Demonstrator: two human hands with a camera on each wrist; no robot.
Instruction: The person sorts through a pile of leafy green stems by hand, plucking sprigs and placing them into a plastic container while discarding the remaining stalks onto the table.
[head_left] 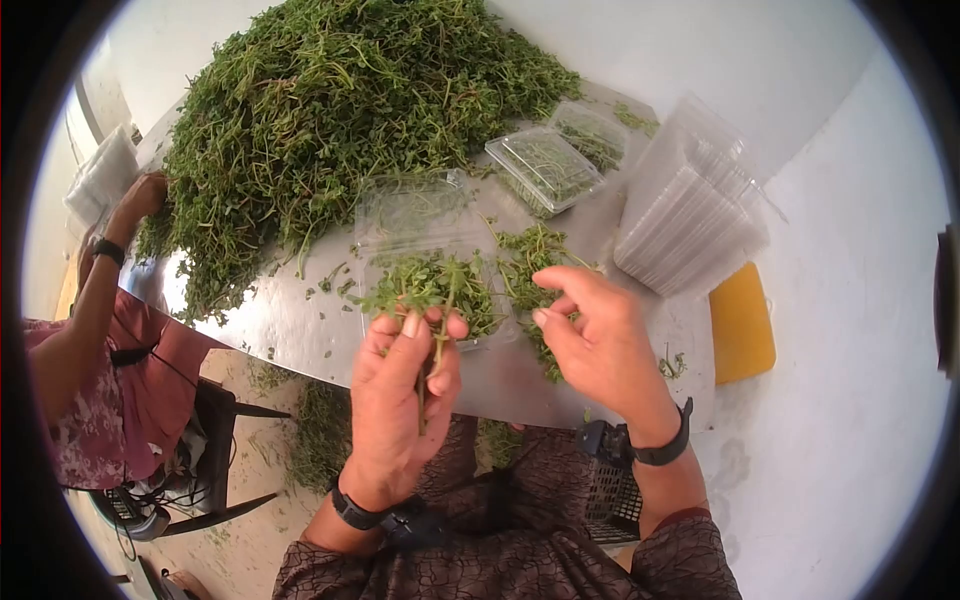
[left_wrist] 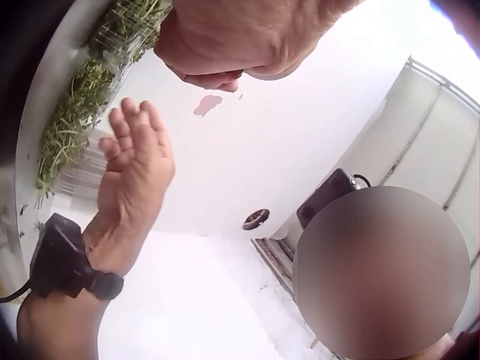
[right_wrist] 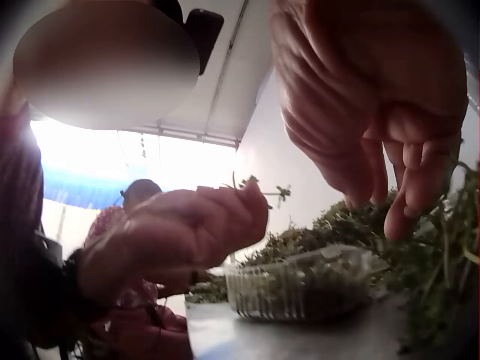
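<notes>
My left hand (head_left: 400,375) pinches a few leafy green sprigs (head_left: 452,290) between thumb and fingers, their stems hanging down along the palm. In the right wrist view the sprig tips stick out past the fingertips. Behind that hand, an open clear plastic clamshell box (right_wrist: 247,294) sits on the table with similar greens in it, its lid (head_left: 390,215) folded back. My right hand (head_left: 605,340) hovers to the right, thumb and forefinger apart and nothing visible between them. Below and beyond its fingers lies a small loose heap of greens (head_left: 530,262).
A huge mound of greens (head_left: 330,130) covers the far side of the metal table (head_left: 310,345). Closed filled boxes (head_left: 545,170) stand at the back right, near a tall stack of nested boxes (head_left: 680,215). Another person's hand (head_left: 150,192) touches the mound at left.
</notes>
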